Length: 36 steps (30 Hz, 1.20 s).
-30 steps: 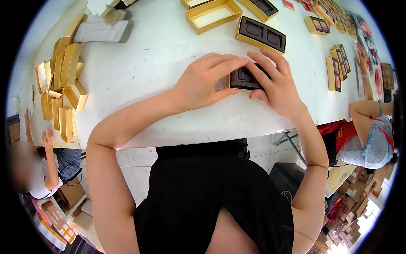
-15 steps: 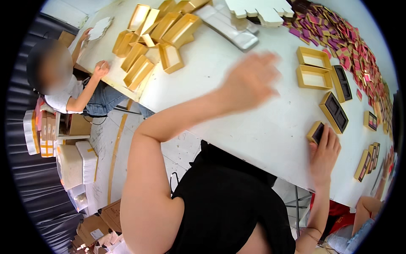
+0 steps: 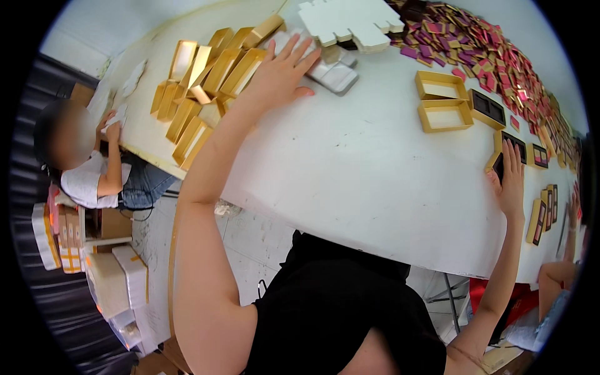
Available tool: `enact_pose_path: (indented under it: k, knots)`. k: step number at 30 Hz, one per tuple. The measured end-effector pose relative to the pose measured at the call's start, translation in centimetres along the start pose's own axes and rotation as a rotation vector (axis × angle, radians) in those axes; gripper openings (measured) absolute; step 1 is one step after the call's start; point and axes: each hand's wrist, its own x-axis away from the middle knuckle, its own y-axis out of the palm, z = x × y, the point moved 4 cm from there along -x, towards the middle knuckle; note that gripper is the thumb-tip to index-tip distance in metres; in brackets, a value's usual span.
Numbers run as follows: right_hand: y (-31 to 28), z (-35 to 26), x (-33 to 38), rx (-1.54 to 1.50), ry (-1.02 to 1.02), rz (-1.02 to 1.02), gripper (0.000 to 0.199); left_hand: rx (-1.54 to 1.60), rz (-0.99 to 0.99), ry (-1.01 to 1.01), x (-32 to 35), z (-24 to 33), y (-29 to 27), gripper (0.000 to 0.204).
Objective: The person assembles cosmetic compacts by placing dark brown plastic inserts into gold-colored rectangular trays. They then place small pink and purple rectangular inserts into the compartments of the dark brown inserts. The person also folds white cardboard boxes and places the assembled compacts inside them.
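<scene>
My left hand [image 3: 278, 78] is stretched out with its fingers spread and holds nothing. It hovers over or rests beside a stack of clear grey plastic trays [image 3: 340, 80], just right of a pile of gold boxes [image 3: 222, 72]. My right hand [image 3: 511, 181] lies on a small gold box with a dark insert [image 3: 495, 166], thumb at its near side and fingers reaching across it. Another gold box with a dark insert [image 3: 500, 135] is partly covered by those fingers. Left of them stand two gold boxes [image 3: 445, 117] without dark inserts, beside a dark-insert box [image 3: 487, 109].
Small pink, purple and gold pieces [image 3: 475, 47] are heaped at the far right. White notched card sheets [image 3: 350, 22] are stacked at the back. Several filled boxes [image 3: 536, 222] stand at right, near another person's hand [image 3: 575, 203]. A co-worker [image 3: 100, 162] sits at left.
My left hand has swung left from mid-table to the plastic trays. My right hand and its box have moved away from me, against the other dark-insert box. The view has shifted.
</scene>
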Motion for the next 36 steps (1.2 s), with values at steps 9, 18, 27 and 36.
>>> enact_pose_path:
  k: [9, 18, 27, 36]
  knots:
    - [-3.1, -7.8, -3.7, -0.052, -0.117, 0.091, 0.067, 0.441, 0.049, -0.103, -4.9, 0.8, -3.6, 0.06]
    - [-2.5, -15.7, -22.1, -0.512, -0.239, 0.197, 0.027, -0.041, 0.173, 0.071, -11.9, 5.4, -1.8, 0.098]
    - [3.0, -13.0, -37.6, -0.397, -0.061, 0.307, 0.038, 0.062, 0.375, 0.097, -12.3, 4.6, 0.1, 0.043]
    - [2.1, -11.1, -38.7, -0.07, -0.009, 0.158, 0.018, 0.163, 0.396, 0.066, -12.0, 6.1, -1.4, 0.045]
